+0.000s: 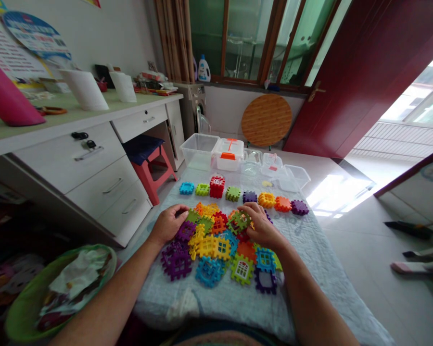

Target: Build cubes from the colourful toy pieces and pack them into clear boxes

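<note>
A heap of flat, toothed plastic building tiles in many colours lies on a pale blue cloth-covered table. My left hand rests on the heap's left edge, fingers curled over a purple tile. My right hand is on the heap's right side, fingers pinched on a green tile. Beyond the heap stands a row of assembled cubes, one colour each, with a taller red one.
Clear plastic boxes and a white box with an orange clasp stand at the table's far end. A white desk with drawers and a red stool are on the left. A green basket sits near left.
</note>
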### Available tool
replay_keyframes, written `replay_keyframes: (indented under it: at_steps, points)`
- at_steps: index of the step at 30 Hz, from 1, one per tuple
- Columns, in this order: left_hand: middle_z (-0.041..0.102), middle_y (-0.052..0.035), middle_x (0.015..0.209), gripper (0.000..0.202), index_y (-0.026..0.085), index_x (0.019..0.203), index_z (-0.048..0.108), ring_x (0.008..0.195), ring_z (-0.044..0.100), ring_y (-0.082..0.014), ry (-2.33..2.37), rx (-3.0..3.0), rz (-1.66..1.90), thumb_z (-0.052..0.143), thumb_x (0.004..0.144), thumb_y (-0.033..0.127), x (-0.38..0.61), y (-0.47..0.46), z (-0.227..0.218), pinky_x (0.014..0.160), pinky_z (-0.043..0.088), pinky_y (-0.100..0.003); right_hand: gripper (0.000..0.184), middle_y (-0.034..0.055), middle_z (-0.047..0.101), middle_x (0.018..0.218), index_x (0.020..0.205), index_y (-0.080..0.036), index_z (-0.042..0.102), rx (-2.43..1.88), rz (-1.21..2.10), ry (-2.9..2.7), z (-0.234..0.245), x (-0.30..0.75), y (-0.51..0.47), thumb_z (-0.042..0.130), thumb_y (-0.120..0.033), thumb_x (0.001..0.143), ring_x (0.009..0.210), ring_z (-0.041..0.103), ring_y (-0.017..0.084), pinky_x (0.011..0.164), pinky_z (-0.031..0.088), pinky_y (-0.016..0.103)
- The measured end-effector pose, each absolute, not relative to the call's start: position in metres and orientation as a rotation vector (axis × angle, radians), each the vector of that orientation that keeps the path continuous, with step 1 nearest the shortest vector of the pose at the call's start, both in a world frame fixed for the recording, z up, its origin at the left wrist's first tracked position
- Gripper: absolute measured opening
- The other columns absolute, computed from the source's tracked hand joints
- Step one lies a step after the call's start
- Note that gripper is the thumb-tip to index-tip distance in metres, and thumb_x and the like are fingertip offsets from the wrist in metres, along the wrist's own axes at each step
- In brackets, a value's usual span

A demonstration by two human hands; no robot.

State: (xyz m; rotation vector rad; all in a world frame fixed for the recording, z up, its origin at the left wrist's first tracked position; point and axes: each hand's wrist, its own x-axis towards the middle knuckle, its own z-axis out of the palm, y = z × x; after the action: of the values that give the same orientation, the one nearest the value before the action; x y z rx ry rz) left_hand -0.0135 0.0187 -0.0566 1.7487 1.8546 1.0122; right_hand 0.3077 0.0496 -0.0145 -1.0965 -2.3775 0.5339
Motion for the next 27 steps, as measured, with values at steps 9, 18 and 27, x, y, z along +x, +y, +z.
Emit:
replay_keyframes:
  at_steps: [9, 18, 27]
  points:
    - [0.072, -0.0038, 0.095, 0.032, 0.019, 0.094, 0.066, 0.090, 0.065, -0.0219, 1.859, 1.757, 0.999, 0.050, 0.081, 0.044, -0.013, 0.018, -0.055, 0.088, 0.048, -0.032, 0.067, 0.0073, 0.051, 0.129, 0.127, -0.021, 0.052, -1.104, 0.551, -2.565, -0.018, 0.297, 0.048, 0.048, -0.005, 0.062, 0.121, 0.039, 0.025, 0.104, 0.030, 0.043]
    - [0.072, -0.0040, 0.096, 0.032, 0.019, 0.095, 0.066, 0.091, 0.065, -0.0217, 1.862, 1.759, 0.993, 0.050, 0.082, 0.042, -0.013, 0.017, -0.054, 0.088, 0.048, -0.031, 0.067, 0.0074, 0.055, 0.128, 0.127, -0.020, 0.052, -1.061, 0.562, -2.590, -0.015, 0.295, 0.047, 0.047, -0.005, 0.062, 0.119, 0.041, 0.024, 0.103, 0.029, 0.043]
    - [0.073, -0.0040, 0.095, 0.032, 0.020, 0.093, 0.067, 0.089, 0.066, -0.0223, 1.870, 1.749, 1.013, 0.051, 0.079, 0.044, -0.011, 0.017, -0.051, 0.088, 0.049, -0.032, 0.063, 0.0090, 0.054, 0.119, 0.122, -0.019, 0.054, -1.171, 0.519, -2.434, -0.015, 0.302, 0.047, 0.050, -0.007, 0.060, 0.112, 0.045, 0.026, 0.098, 0.035, 0.041]
